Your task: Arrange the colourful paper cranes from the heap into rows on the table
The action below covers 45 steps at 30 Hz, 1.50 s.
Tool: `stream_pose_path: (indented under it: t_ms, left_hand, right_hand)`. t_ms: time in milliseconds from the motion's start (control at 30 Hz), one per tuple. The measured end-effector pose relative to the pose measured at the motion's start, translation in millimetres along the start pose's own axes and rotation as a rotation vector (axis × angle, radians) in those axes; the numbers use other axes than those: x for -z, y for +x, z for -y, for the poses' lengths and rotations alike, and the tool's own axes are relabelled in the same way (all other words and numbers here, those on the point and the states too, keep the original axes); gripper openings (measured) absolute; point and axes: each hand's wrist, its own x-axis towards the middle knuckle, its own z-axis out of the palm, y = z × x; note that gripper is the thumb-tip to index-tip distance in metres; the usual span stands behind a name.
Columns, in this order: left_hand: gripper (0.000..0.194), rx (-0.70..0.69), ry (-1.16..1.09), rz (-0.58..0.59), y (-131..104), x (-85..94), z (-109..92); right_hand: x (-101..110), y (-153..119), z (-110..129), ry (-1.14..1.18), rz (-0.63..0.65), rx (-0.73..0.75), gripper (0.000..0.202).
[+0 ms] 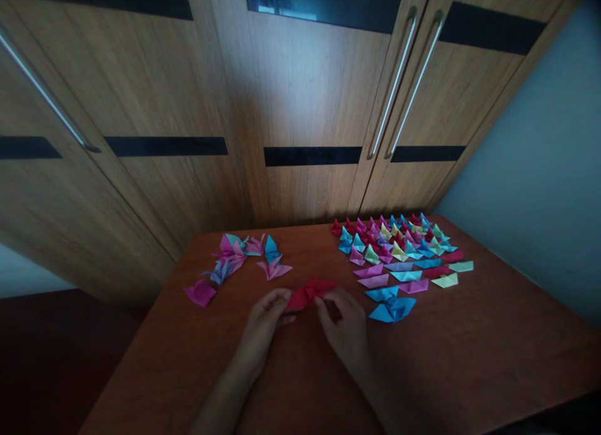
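Note:
A red folded paper [310,291] with pointed, partly opened flaps is held just above the table between my two hands. My left hand [268,316] pinches its left end between thumb and fingers. On the other side, my right hand [345,322] grips the right part, its thumb pressed near the middle folds. Closest to the right hand lies a blue folded paper [393,309] on the table. Beyond the red paper, a pink origami piece [275,268] with pointed wings rests on the wood.
Several origami boats [399,252] stand in rows at the back right, with flat folded strips [413,286] in front. A loose group of folded pieces [230,253] and a magenta one [201,293] lie left. The brown table [154,372] meets a wooden wardrobe [305,97] behind.

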Motion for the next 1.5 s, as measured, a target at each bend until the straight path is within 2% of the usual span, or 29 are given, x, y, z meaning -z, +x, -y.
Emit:
stream_pose_path:
  t_ms: [133, 233, 300, 367, 500, 567, 667, 800, 933, 1267, 1500]
  left_hand:
    - [0.028, 0.006, -0.037, -0.065, 2.8, 8.0, -5.0]
    - [0.029, 0.018, -0.01, -0.049, 3.5, 10.7, -5.2]
    - [0.027, 0.028, 0.018, -0.015, 2.6, 9.2, -4.5]
    - [0.025, 0.045, 0.035, 0.007, 1.0, 6.3, -3.8]
    - [0.02, 0.068, 0.062, 0.038, -1.9, 1.8, -2.9]
    - [0.019, 0.062, 0.079, 0.069, -2.5, 1.4, -2.1]
    - [0.02, 0.055, 0.106, 0.116, -2.1, 2.3, -0.5]
    - [0.021, 0.065, 0.104, 0.112, -0.1, 4.1, 1.0]
    - [0.021, 0.067, 0.107, 0.102, 0.5, 3.7, 0.6]
    - [0.022, 0.067, 0.118, 0.124, 0.4, 4.3, -0.6]
    - [0.025, 0.085, 0.154, 0.121, 1.7, 4.8, 1.0]
  right_hand:
    - [4.9, 0.9, 5.2, -0.065, -0.092, 0.056, 0.014]
    - [22.7, -4.8, 17.2, -0.177, -0.135, 0.144, 0.01]
    - [46.5, -13.4, 24.9, -0.298, -0.17, 0.21, 0.005]
    - [79.3, -24.1, 27.9, -0.45, -0.249, 0.218, 0.005]
    - [153.5, -41.1, 9.7, -0.784, -0.537, 0.051, 0.027]
    - [183.5, -45.0, -9.9, -0.9, -0.522, -0.041, 0.037]
    - [210.4, -47.6, -40.4, -0.982, -0.357, -0.12, 0.042]
    - [217.4, -48.9, -64.0, -1.019, -0.17, -0.18, 0.036]
    - [210.7, -45.3, -72.2, -1.016, -0.096, -0.173, 0.034]
    - [196.9, -29.3, -85.3, -1.066, -0.103, -0.145, 0.028]
    - [191.1, -24.8, -86.7, -1.037, -0.173, -0.136, 0.032]
